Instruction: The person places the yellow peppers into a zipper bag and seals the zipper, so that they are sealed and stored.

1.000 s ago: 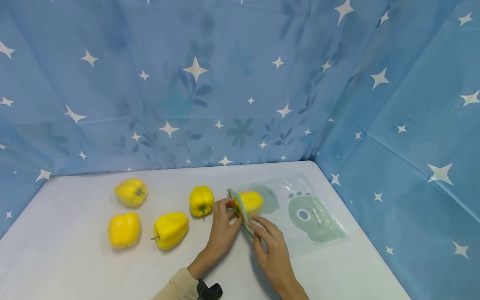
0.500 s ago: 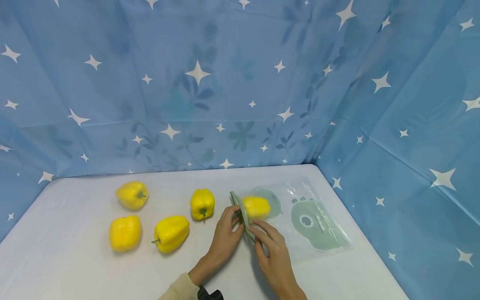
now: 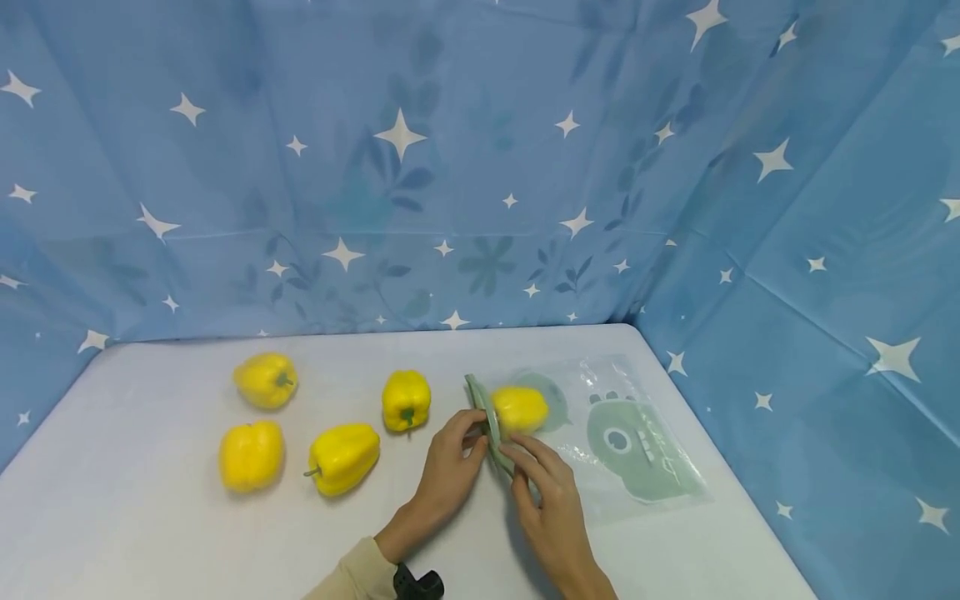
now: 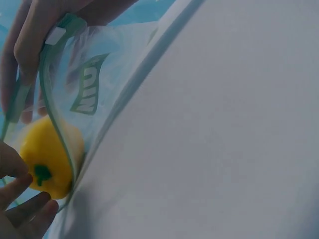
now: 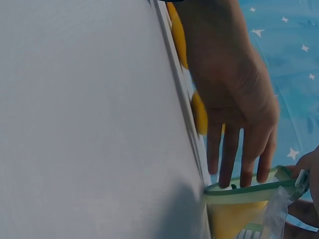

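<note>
A clear zip bag with a green dinosaur print and a green zip edge lies flat, its mouth toward the left. Inside the mouth is a yellow bell pepper; its green stem faces my left hand in the left wrist view. My left hand reaches to the opening, and its extended fingers are right at the stem end of the pepper. With my right hand I pinch the near part of the zip edge, beside the white slider.
Left of the bag, several other yellow bell peppers sit loose on the white table, the nearest one just beyond my left hand. A blue curtain with white stars rises behind the table and along its right side.
The pepper has slid rightward, deeper into the bag, and its stem end is now behind the zip edge. My left hand has followed slightly right; my right hand stays at the edge.
</note>
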A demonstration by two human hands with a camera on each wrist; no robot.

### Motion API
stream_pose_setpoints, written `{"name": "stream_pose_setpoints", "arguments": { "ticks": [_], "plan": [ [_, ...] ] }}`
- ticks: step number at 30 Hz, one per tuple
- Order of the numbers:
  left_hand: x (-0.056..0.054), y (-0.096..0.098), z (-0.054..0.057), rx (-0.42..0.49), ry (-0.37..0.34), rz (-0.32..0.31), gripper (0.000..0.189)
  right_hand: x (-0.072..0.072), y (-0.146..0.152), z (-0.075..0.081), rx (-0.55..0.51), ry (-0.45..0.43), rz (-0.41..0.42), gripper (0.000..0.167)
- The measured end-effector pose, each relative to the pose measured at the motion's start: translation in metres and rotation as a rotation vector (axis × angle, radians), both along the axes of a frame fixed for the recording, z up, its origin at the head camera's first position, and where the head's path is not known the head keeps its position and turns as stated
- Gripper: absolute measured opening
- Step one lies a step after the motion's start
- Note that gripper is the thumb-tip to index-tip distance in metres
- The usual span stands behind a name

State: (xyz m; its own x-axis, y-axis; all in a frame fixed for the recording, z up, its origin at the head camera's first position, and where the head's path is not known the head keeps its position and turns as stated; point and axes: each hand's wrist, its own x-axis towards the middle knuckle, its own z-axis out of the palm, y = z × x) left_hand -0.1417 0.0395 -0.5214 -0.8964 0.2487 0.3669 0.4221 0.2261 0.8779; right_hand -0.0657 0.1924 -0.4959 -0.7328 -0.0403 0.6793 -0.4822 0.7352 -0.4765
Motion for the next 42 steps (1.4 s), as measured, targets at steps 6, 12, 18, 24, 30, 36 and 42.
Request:
{"name": "stream_pose_setpoints", "arguments": {
  "ticks": [6,12,18,24,30,36,42],
  "plan": [
    [0.002,-0.01,0.02,-0.144,0.136,0.09,0.025,0.0,0.001,0.002,-0.008,-0.067,-0.014,0.035],
    [0.004,-0.017,0.039,-0.319,0.339,0.205,0.026,0.002,0.002,0.002,0.033,-0.042,-0.061,0.037],
    [0.001,-0.023,0.049,-0.494,0.432,0.313,0.027,0.002,0.003,0.001,0.064,0.004,-0.13,0.038],
    [-0.002,-0.028,0.053,-0.56,0.453,0.377,0.031,0.002,0.003,0.0,0.067,0.005,-0.137,0.037],
    [-0.006,-0.031,0.053,-0.615,0.457,0.427,0.038,0.003,0.002,0.001,0.059,-0.017,-0.134,0.037],
    [-0.009,-0.035,0.052,-0.718,0.406,0.474,0.047,0.003,0.002,0.0,0.062,-0.032,-0.143,0.036],
    [-0.012,-0.038,0.049,-0.825,0.276,0.475,0.062,0.003,0.002,0.0,0.056,-0.044,-0.145,0.035]
  ]
}}
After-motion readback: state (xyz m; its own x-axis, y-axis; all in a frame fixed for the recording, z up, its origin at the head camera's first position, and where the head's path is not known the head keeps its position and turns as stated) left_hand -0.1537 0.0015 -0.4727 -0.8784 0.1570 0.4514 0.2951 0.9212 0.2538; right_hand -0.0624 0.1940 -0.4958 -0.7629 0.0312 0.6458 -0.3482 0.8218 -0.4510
